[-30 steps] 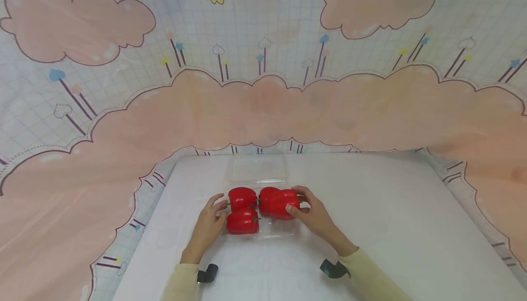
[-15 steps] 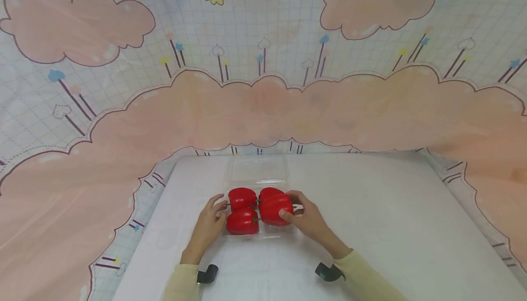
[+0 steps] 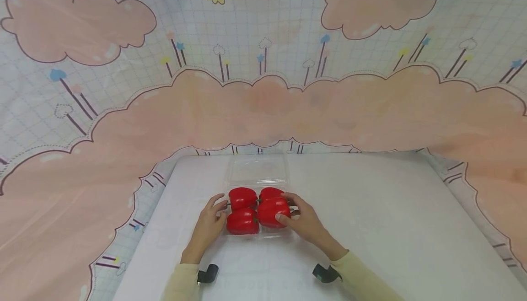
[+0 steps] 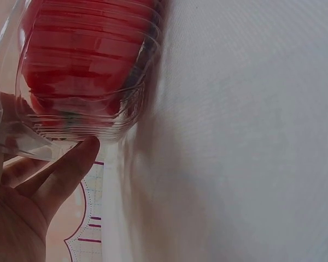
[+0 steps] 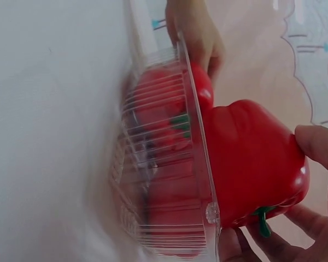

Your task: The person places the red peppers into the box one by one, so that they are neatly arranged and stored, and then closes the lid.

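From the right hand [image 3: 309, 222], the nearer one, the red pepper [image 3: 271, 212] lies toward 10 o'clock, pinched by the fingers at its stem end. Its stem-to-base axis runs roughly 3 to 9, over the clear container's [image 5: 197, 131] 4 o'clock part, standing above the rim. The left hand's [image 3: 207, 228] relaxed fingers touch the container's 9 o'clock side.
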`<move>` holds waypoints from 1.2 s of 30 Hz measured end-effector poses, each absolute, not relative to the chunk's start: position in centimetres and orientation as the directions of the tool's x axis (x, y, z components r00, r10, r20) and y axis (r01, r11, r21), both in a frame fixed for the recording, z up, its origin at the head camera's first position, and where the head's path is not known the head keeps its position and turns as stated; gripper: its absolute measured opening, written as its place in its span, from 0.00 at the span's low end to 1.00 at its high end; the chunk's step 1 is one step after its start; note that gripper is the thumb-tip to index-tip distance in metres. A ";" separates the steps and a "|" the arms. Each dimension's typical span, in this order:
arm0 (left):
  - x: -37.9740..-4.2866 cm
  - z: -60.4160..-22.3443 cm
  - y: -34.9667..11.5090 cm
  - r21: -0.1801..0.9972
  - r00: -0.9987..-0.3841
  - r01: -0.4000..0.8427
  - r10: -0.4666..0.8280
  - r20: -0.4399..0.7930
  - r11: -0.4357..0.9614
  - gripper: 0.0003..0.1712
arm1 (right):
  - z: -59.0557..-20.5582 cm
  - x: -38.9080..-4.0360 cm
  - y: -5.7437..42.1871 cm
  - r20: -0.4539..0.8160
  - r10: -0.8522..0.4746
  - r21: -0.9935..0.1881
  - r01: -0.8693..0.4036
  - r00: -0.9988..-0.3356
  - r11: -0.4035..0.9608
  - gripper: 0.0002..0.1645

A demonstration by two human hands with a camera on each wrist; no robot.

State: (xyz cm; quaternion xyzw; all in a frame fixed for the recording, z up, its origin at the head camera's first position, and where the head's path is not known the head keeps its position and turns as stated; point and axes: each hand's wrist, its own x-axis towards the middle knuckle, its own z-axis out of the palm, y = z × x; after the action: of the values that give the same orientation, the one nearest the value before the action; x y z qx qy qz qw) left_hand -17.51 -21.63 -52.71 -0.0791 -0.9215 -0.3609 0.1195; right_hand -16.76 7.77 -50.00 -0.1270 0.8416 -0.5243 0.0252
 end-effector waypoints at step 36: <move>-17.6 -52.8 -21.6 0.625 -0.952 0.245 0.063 0.300 0.741 0.20 | -49.8 -16.4 7.2 0.036 -0.254 -0.770 -0.189 -0.966 0.609 0.40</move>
State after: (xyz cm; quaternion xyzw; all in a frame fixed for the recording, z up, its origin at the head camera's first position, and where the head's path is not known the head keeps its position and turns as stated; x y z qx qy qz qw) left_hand -17.57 -21.60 -52.83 -0.0833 -0.9239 -0.3500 0.1305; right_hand -16.40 7.18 -49.76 -0.1236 0.8962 -0.4244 0.0386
